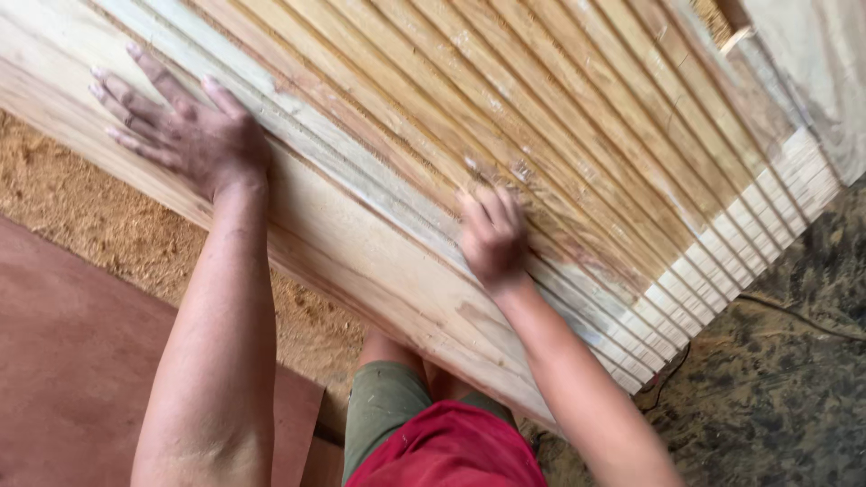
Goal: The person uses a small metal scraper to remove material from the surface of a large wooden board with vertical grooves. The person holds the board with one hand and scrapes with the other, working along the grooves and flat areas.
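**Two hands on a ribbed timber panel**

A large wooden panel (505, 135) fills most of the head view, lying at a slant from the upper left to the right edge. Its face is cut into many long parallel ribs and grooves, pale yellow to reddish brown, and a broad flat border (361, 261) runs along the near side. At the right end the ribs finish in a row of small square-cut ends (722, 261). What carries the panel cannot be seen.

Below and left of it lies a bed of sawdust (99, 225), and nearer the person a flat reddish-brown sheet (72, 361) covers the floor. To the lower right the dark mottled floor (776, 397) shows, with a thin dark cord (794, 316) trailing across it. Another pale board (812, 63) stands in the top right corner, just beside the panel's far end.

The person's green shorts (383, 406) and red shirt (451, 451) appear at the bottom, under the panel's near edge.

The left hand (185, 131) rests flat and released on the panel near its left end, fingers spread and pointing up-left, gripping nothing. The right hand (492, 236) presses on the ribbed face at mid panel, its fingers curled down against the ribs; whether it clasps anything beneath them cannot be told.
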